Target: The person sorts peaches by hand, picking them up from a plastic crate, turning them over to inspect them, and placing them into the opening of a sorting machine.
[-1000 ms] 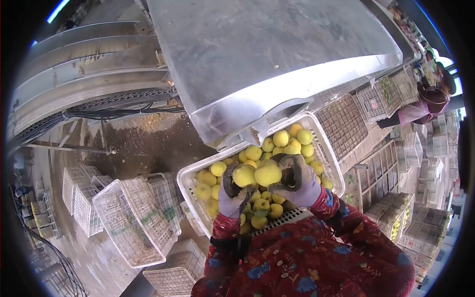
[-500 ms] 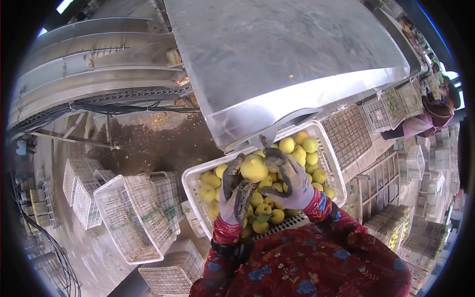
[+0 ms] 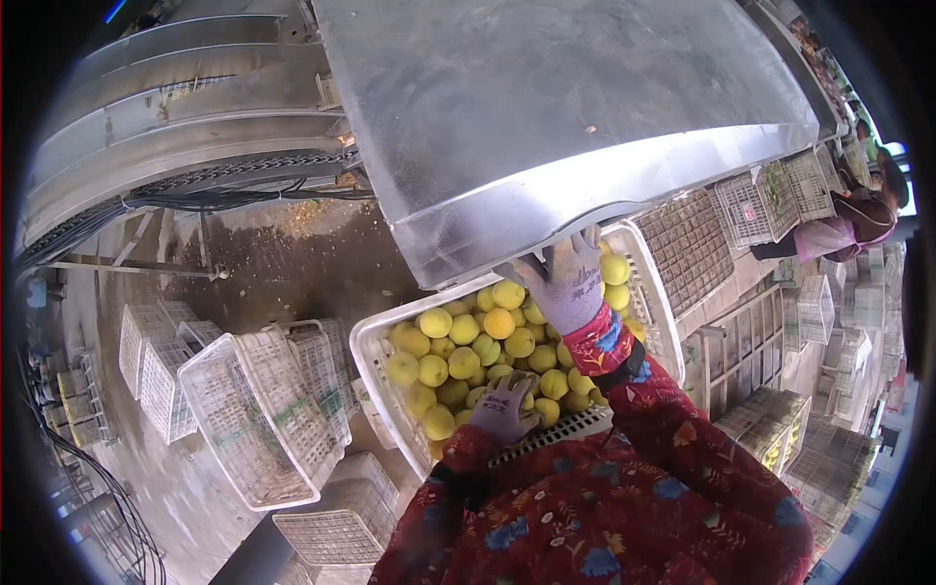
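A white plastic crate (image 3: 370, 341) full of yellow peaches (image 3: 462, 363) stands in front of me. My left hand (image 3: 502, 409), in a grey-purple glove with dark fingers, is down among the fruit at the crate's near side. Its fingers and thumb curl round a peach, mostly hidden under the hand. My right hand (image 3: 570, 283), in a matching glove, reaches over the crate's far side to the lower edge of the metal machine cover (image 3: 585, 185). Its fingertips are partly hidden there, and I cannot see whether they hold anything.
Several white crates (image 3: 258, 419) stand on the floor at the left. More crates (image 3: 682, 249) line the machine at the right, near a wooden pallet (image 3: 746, 356). Metal rails with black cables (image 3: 224, 200) run at the upper left. Another person (image 3: 848, 224) is at the far right.
Both hands were raised over the crate around one large peach, which is out of sight now. The right hand has moved forward to the machine's edge, the left down into the fruit.
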A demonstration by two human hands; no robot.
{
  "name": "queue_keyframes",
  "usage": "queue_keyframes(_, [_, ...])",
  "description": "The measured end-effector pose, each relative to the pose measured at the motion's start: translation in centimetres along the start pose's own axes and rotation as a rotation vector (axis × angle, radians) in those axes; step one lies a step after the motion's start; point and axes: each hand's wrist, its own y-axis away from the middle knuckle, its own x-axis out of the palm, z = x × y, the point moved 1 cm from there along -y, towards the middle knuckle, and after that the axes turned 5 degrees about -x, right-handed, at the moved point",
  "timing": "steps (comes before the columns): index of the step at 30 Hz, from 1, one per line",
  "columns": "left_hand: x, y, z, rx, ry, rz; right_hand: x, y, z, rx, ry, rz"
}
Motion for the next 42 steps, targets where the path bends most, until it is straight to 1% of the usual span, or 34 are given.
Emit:
queue_keyframes(2, [2.7, -0.3, -0.1, 0.078, -0.435, 0.148, -1.2, 1.0, 0.9, -0.152, -0.043, -0.089])
queue_keyframes(3, [3.2, -1.1, 0.9, 0.083, -0.410, 0.200, -1.8, 1.9, 1.3, -0.232, -0.066, -0.132])
queue_keyframes(4, [3.7, -2.3, 1.9, 0.088, -0.384, 0.252, -0.8, 4.2, 0.7, -0.315, -0.086, 0.081])
queue_keyframes(5, [3.9, -3.0, 2.4, 0.093, -0.359, 0.303, 1.0, 5.9, 0.4, -0.210, -0.117, 0.350])
queue_keyframes(7, [3.6, -3.7, 2.1, 0.043, -0.331, 0.285, 4.6, 8.8, 0.0, 0.014, -0.178, 0.879])
queue_keyframes(8, [3.3, -3.8, 2.2, 0.016, -0.324, 0.275, 6.8, 9.8, -0.6, -0.013, -0.128, 0.967])
queue_keyframes(10, [3.2, -2.6, 2.1, -0.001, -0.251, 0.098, 9.9, 10.6, -1.4, -0.069, -0.023, 1.144])
queue_keyframes(11, [3.0, -1.8, 2.2, -0.009, -0.218, 0.013, 10.2, 10.9, -1.4, -0.012, -0.069, 1.109])
queue_keyframes(13, [0.4, 0.8, 2.2, -0.133, -0.083, -0.159, 9.8, 10.9, -1.1, 0.099, -0.155, 1.042])
queue_keyframes(14, [-1.1, 2.0, 2.5, -0.188, -0.014, -0.246, 8.8, 10.8, -1.5, 0.235, -0.407, 0.953])
queue_keyframes(17, [-4.3, 4.3, 4.0, -0.177, 0.213, -0.438, 3.9, 10.0, -1.2, 0.166, -0.762, 0.587])
queue_keyframes(18, [-4.6, 4.6, 4.4, -0.129, 0.460, -0.486, 3.1, 10.3, -1.1, 0.231, -0.970, 0.546])
queue_keyframes(20, [-5.3, 4.5, 4.9, -0.019, 0.946, -0.569, -0.5, 9.6, 0.5, 0.614, -1.458, 0.507])
queue_keyframes(21, [-6.1, 4.7, 4.0, -0.028, 1.094, -0.542, -1.9, 9.5, 1.3, 0.811, -1.698, 0.470])
queue_keyframes(22, [-7.5, 5.2, 2.2, -0.037, 1.242, -0.514, -2.4, 9.5, 1.5, 0.742, -1.636, 0.429])
queue_keyframes(23, [-8.2, 5.3, 1.1, -0.045, 1.391, -0.485, -2.9, 8.9, 1.5, 0.544, -1.455, 0.465])
queue_keyframes(24, [-8.3, 5.0, 0.9, -0.012, 1.418, -0.514, -3.5, 8.0, 1.5, 0.353, -1.267, 0.490])
queue_keyframes(25, [-8.6, 4.8, 0.4, 0.012, 1.368, -0.560, -4.4, 7.2, 1.8, 0.170, -1.073, 0.506])
queue_keyframes(26, [-9.0, 4.5, -0.5, 0.037, 1.318, -0.603, -5.2, 6.4, 2.7, 0.093, -0.828, 0.538])
queue_keyframes(27, [-9.3, 4.3, -1.0, 0.064, 1.268, -0.646, -4.6, 7.1, 2.5, 0.187, -0.910, 0.495])
queue_keyframes(28, [-9.3, 4.5, -1.1, 0.067, 1.436, -0.577, -3.6, 8.4, 2.3, 0.285, -0.992, 0.452])
queue_keyframes(29, [-9.3, 4.5, -1.5, 0.097, 1.434, -0.604, -2.8, 9.4, 2.0, 0.381, -1.073, 0.411])
queue_keyframes(30, [-9.4, 4.3, -2.1, 0.130, 1.431, -0.636, -2.9, 9.1, 2.1, 0.348, -1.089, 0.365])
queue_keyframes(31, [-9.5, 4.4, -2.4, 0.156, 1.425, -0.664, -3.0, 8.9, 2.4, 0.406, -1.154, 0.317])
queue_keyframes(33, [-9.2, 4.5, -2.0, 0.150, 1.424, -0.644, -3.0, 8.5, 2.6, 0.520, -1.279, 0.219])
queue_keyframes(35, [-9.0, 4.0, -1.9, 0.125, 1.456, -0.654, -2.6, 7.2, 1.7, 0.341, -0.922, 0.132])
queue_keyframes(36, [-9.1, 3.6, -2.0, 0.204, 1.560, -0.630, -2.3, 6.0, 1.0, 0.248, -0.743, 0.089])
queue_keyframes(37, [-9.1, 3.3, -2.1, 0.283, 1.662, -0.604, -2.2, 4.2, 1.0, 0.234, -0.603, 0.058])
queue_keyframes(38, [-9.1, 3.2, -2.1, 0.360, 1.761, -0.572, -1.1, 2.7, 0.6, 0.180, -0.383, 0.125])
queue_keyframes(39, [-9.0, 3.0, -1.9, 0.364, 1.768, -0.594, 0.1, 1.7, -0.1, 0.126, -0.165, 0.190])
queue_keyframes(41, [-9.1, 2.6, -1.6, 0.367, 1.781, -0.639, 2.0, 0.8, -1.6, 0.053, 0.041, 0.179])
queue_keyframes(42, [-9.2, 2.6, -1.6, 0.350, 1.735, -0.656, 2.6, 0.5, -1.9, 0.010, 0.143, 0.169])
